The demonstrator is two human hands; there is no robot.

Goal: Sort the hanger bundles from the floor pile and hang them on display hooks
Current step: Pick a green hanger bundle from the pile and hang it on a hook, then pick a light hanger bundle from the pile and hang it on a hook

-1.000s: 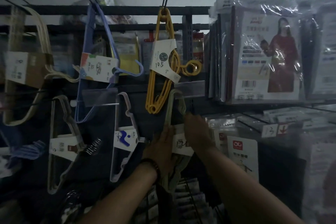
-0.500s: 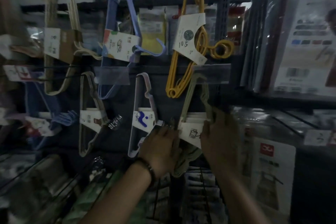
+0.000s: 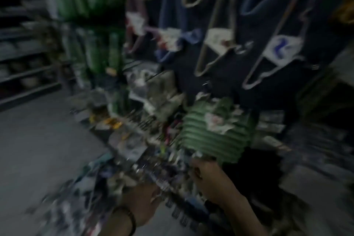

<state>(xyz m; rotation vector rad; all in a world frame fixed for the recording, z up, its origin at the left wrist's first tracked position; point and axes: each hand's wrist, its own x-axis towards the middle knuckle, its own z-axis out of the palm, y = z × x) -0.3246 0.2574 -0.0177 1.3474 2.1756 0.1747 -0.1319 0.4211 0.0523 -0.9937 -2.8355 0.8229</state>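
No legible text on blurred hanger labels (image 3: pixel 281 48)

Motion blur smears everything. The heap of packets (image 3: pixel 134 149) by the floor is a mush, with no single item told apart. Whether the right grip (image 3: pixel 214 180) touches the green hanger bundle (image 3: pixel 216 132) cannot be told, and the left grip (image 3: pixel 141 205) has smeared fingers. The top edge cuts off the hanging bundles (image 3: pixel 216 30), and their labels are unreadable.

- left hand (image 3: pixel 142 204): bare, with a thin dark band (image 3: pixel 128 216) round the wrist; band detail lost in blur
- left forearm: bare down to the frame edge
- right hand (image 3: pixel 209 176): bare, forearm bare as well
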